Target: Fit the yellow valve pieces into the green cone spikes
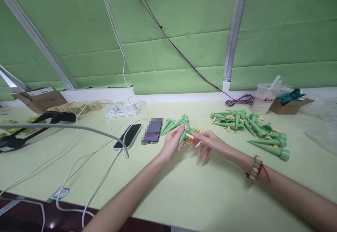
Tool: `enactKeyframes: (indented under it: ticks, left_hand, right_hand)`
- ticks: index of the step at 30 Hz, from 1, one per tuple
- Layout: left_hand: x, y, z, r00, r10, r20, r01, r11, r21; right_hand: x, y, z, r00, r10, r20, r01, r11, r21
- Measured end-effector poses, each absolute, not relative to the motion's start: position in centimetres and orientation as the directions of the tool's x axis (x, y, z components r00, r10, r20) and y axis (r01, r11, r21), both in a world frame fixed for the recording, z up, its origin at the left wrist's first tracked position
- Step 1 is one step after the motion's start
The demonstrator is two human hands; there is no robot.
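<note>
cone: green tapered plastic spike cone (184, 136) is being held over the pale green surface (200, 193), just ahead of the person, tip pointing down-left, wide end up near the small parts pile.
peg: small yellow plastic peg (190, 136) is sitting at the side of the cone, pinched at the fingertips; whether it is already seated in the cone cannot be told.
left hand: left hand (172, 141) is wrapping the cone, fingers curled round its body, thumb on top.
right hand: right hand (209, 141) is pinching the peg between thumb and forefinger, other fingers fanned loose and downward; bead bracelet with red thread (256, 169) on that wrist.
step: judging by the pose, fitting the peg into the cone is in hand, mid-way.
next move: likely calling for lining the peg up with the cone's opening and pressing it home while the left hand is steadying.
near: heap of loose yellow pegs (196, 130) just beyond the hands; a bunch of green cones (173, 123) touching that heap on the left.
further: larger pile of green cones (252, 128) well to the right; two phones (142, 133) lying left of the hands, one on a white cable; plastic cup (264, 98) and cardboard box (289, 105) at the back right.
</note>
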State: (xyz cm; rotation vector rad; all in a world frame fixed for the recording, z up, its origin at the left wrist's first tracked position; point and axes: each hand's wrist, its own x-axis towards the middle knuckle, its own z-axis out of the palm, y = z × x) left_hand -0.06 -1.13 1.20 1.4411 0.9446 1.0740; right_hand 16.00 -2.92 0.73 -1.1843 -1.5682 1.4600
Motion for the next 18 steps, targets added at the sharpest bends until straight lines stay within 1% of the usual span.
enactKeyframes:
  ticks: [1,2,4,7,9,12,14,15,16,17,18]
  left_hand:
    - [-0.1,-1.2,1.4,0.289,0.949,0.126,-0.002,-0.131,0.991]
    - [-0.1,-1.2,1.5,0.295,0.947,0.128,-0.003,-0.133,0.991]
    - [-0.1,-1.4,1.7,0.306,0.942,0.135,0.003,-0.143,0.99]
    - [-0.2,-1.7,1.8,0.314,0.937,0.15,0.02,-0.164,0.986]
    - [-0.2,-1.8,1.8,0.314,0.937,0.154,0.027,-0.17,0.985]
    - [-0.2,-1.8,1.8,0.307,0.944,0.12,0.029,-0.136,0.99]
    - [-0.1,-1.7,1.5,0.292,0.954,0.073,0.028,-0.084,0.996]
    - [0.0,-1.7,1.4,0.281,0.958,0.051,0.025,-0.061,0.998]
    - [0.1,-1.7,1.2,0.268,0.963,0.035,0.022,-0.042,0.999]
    - [0.1,-1.7,1.1,0.255,0.967,0.024,0.018,-0.029,0.999]
    - [0.2,-1.6,0.9,0.243,0.97,0.018,0.016,-0.022,1.0]
  right_hand:
    - [16.0,-2.9,0.8,-0.403,0.903,-0.146,0.064,-0.131,-0.989]
    - [16.1,-2.9,0.8,-0.441,0.883,-0.162,-0.017,-0.188,-0.982]
    - [16.2,-2.9,0.8,-0.491,0.854,-0.173,-0.116,-0.261,-0.958]
    - [16.2,-2.9,0.7,-0.506,0.836,-0.212,-0.15,-0.327,-0.933]
    - [16.0,-3.0,0.8,-0.46,0.866,-0.198,-0.132,-0.288,-0.949]
    - [15.5,-3.2,0.7,-0.308,0.947,-0.092,-0.04,-0.11,-0.993]
    - [15.1,-3.5,0.4,-0.193,0.979,0.058,0.08,0.075,-0.994]
    - [15.0,-3.6,0.1,-0.155,0.973,0.169,0.163,0.194,-0.967]
    - [15.0,-3.7,-0.2,-0.139,0.946,0.293,0.255,0.321,-0.912]
    - [15.0,-3.8,-0.4,-0.148,0.9,0.411,0.34,0.436,-0.833]
    - [15.1,-3.8,-0.6,-0.172,0.85,0.497,0.406,0.521,-0.751]
